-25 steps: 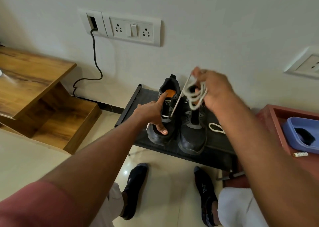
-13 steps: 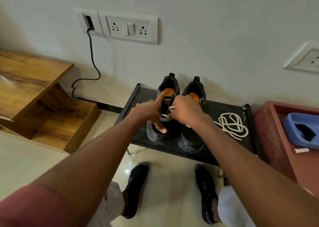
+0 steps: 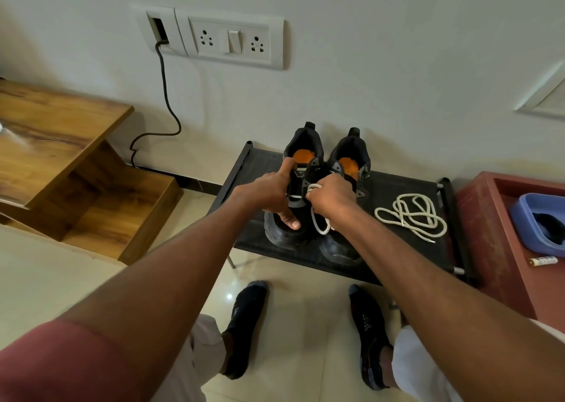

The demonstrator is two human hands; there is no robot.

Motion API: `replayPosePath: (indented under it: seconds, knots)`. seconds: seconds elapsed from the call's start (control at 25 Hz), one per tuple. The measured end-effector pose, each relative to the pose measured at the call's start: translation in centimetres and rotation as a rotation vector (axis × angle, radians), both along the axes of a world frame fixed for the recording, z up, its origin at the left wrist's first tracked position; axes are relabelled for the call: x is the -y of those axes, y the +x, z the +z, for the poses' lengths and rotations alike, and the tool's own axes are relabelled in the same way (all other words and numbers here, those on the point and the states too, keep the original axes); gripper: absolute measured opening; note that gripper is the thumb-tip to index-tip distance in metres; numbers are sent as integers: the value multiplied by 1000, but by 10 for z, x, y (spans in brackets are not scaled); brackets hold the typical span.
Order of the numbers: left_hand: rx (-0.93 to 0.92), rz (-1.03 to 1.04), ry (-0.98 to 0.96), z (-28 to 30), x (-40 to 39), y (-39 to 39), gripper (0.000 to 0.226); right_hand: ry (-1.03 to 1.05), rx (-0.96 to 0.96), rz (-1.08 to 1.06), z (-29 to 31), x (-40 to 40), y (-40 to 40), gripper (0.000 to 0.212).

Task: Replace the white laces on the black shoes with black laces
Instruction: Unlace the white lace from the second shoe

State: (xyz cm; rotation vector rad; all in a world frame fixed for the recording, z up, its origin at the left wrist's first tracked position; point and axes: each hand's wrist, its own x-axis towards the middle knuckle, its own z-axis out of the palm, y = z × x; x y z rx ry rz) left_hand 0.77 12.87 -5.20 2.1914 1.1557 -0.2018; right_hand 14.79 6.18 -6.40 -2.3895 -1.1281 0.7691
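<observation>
Two black shoes (image 3: 308, 193) sat on our black mesh rack (image 3: 397, 258); our left grip (image 3: 272, 195) clasped the left shoe, our right grip (image 3: 331, 198) pinched its white lace (image 3: 318, 221).

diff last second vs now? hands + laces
The right hand came down from the air, let go of the removed white lace, which now lies coiled on the black rack, and took hold of the white lace on the left shoe. The left hand stayed gripping that shoe; the right shoe has not moved.
</observation>
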Motion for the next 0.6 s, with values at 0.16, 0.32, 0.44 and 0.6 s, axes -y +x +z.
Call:
replayPosePath:
  seconds: [0.16,0.32,0.44,0.6]
  knots:
    - [17,-45,1,1,-2,0,94,-71,-35,-116,0,-2,-7,21]
    - [25,-64,80,0,-4,1,63,-64,-12,-137,1,-1,-13,21]
    - [68,-93,112,3,-4,-5,67,-30,-9,-116,0,2,-12,16]
    - [118,-149,8,6,-22,-27,65,88,99,37,-2,8,-5,8]
